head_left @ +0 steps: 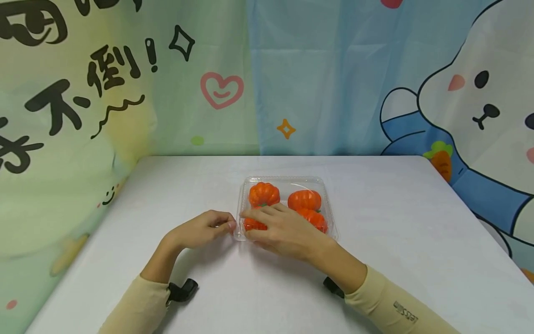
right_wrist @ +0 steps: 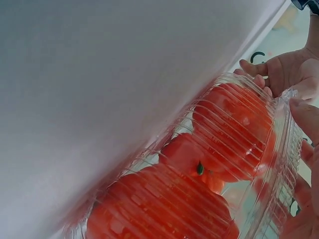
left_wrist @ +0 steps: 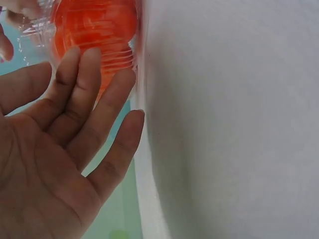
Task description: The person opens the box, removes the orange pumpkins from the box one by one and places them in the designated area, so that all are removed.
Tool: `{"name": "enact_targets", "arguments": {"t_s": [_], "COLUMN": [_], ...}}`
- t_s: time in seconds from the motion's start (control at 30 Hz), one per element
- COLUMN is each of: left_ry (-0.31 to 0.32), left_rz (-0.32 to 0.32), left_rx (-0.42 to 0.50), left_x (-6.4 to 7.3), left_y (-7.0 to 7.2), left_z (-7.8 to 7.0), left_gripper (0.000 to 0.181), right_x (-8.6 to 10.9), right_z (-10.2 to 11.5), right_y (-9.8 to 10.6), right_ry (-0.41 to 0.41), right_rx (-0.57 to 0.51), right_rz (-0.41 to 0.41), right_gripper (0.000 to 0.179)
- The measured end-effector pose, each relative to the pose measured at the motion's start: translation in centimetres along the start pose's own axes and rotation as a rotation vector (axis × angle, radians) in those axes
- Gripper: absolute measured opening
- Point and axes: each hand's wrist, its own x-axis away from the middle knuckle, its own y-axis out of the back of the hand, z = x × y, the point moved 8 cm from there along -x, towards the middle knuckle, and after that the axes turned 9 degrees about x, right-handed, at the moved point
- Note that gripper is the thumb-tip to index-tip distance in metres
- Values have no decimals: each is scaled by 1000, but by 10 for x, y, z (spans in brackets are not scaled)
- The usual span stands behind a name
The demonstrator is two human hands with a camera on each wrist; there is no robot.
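Note:
A clear plastic clamshell box with ribbed walls sits on the table, holding several orange pumpkins. One pumpkin lies back left, another back right, and a third front right. Part of a further pumpkin shows between the right hand's fingers. My right hand lies across the front of the box top, its fingers extended toward the left front corner. At that corner my left hand has its fingertips close against the side; in the left wrist view its palm is open and its fingers loosely extended.
The white table runs back to a printed curtain with cartoon figures and lettering. Black wrist cameras sit beneath both forearms.

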Motion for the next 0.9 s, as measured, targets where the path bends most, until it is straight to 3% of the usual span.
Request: {"name": "enact_targets", "arguments": {"t_s": [0.27, 0.47, 0.6, 0.9], "left_ry": [36, 106, 131, 174], "left_rz": [41, 81, 99, 127], "left_rx": [129, 301, 365, 493], "left_x": [-1, -2, -3, -5], "left_y": [-4, -6, -8, -12], "left_z": [5, 13, 17, 26], "left_gripper": [20, 22, 24, 20], "right_x": [-3, -3, -4, -13], "right_z": [4, 7, 10, 20], "right_y": [3, 2, 5, 5], "right_ry": [30, 38, 44, 54], "right_rx": [30, 64, 101, 260], "right_rz": [-21, 3, -8, 58], "right_gripper": [3, 7, 9, 11]}}
